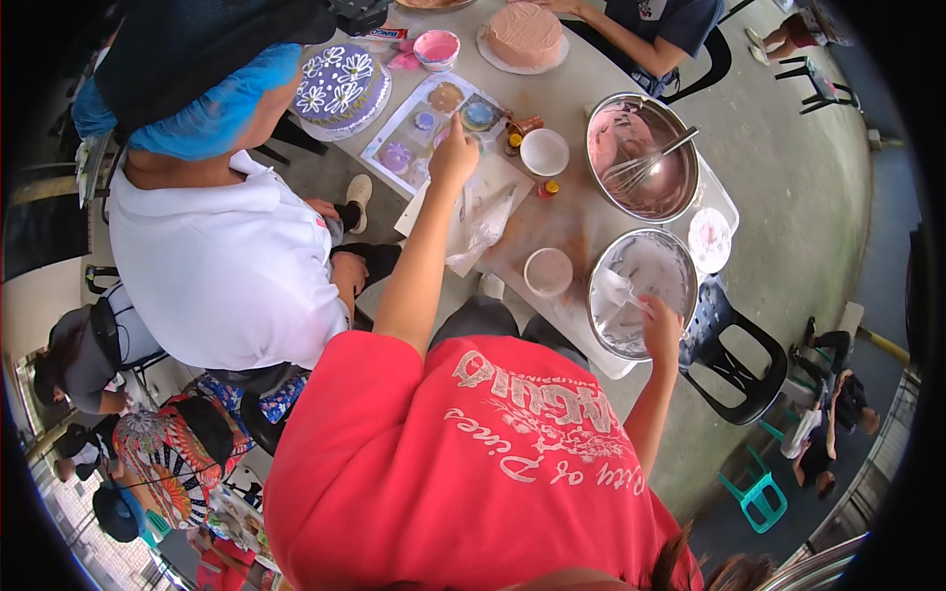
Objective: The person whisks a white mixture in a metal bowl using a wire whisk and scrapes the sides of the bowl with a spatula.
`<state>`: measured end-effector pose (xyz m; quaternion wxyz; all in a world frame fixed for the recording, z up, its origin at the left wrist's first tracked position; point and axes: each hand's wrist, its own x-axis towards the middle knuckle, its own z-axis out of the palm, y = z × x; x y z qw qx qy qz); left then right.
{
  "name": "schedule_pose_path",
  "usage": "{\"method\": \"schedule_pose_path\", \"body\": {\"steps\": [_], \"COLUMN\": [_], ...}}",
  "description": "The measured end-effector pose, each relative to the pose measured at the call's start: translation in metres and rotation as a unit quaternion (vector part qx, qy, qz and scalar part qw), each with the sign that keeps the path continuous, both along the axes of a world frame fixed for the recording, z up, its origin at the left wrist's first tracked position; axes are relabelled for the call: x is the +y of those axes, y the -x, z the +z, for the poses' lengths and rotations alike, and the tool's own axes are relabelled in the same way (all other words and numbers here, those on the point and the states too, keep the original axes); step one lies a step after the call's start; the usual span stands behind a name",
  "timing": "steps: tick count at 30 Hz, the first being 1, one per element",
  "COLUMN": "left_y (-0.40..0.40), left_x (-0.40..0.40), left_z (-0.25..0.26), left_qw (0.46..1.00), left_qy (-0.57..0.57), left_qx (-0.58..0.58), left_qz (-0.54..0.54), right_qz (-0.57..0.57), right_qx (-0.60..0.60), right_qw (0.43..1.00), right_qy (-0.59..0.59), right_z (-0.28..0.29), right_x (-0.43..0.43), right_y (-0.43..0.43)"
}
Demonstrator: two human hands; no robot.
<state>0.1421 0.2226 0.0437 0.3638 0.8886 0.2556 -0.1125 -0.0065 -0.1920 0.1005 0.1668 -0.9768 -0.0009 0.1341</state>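
Observation:
My left hand [453, 159] points with its index finger at a printed sheet of cake pictures [392, 133] and holds nothing that I can see. In my right hand [661, 329] is the handle of a spatula [615, 285]. Its pale blade rests inside a steel mixing bowl [590, 299] smeared with white icing. Below my left hand, a piping bag [489, 225] with white icing lies on the table. A white tub [548, 272] stands left of the bowl.
A larger steel bowl [696, 181] holds pink icing and a whisk [641, 162]. Farther back are a purple cake with white flowers [342, 89], a pink-iced cake [523, 35] and a pink cup [437, 53]. A person in white [222, 258] sits at left. A black chair [739, 354] stands at right.

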Motion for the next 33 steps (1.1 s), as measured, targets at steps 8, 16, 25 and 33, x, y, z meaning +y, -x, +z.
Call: {"method": "schedule_pose_path", "body": {"steps": [8, 16, 25, 33], "left_y": [0.112, 0.172, 0.201, 0.214], "left_x": [-0.085, -0.109, -0.149, -0.194], "left_z": [0.025, 0.022, 0.042, 0.026], "left_qw": [0.981, 0.961, 0.924, 0.883], "left_qy": [0.156, 0.206, 0.319, 0.412], "left_qx": [-0.074, -0.104, -0.040, 0.129], "left_qz": [-0.087, -0.155, -0.208, -0.185], "right_qz": [-0.030, -0.081, -0.071, 0.142], "right_qx": [0.017, -0.071, -0.193, -0.232], "right_qw": [0.998, 0.992, 0.972, 0.941], "right_qy": [-0.054, 0.070, 0.111, 0.203], "right_z": [0.001, 0.024, 0.050, 0.046], "right_x": [-0.007, -0.017, -0.048, -0.059], "right_y": [-0.001, 0.013, 0.017, -0.034]}}
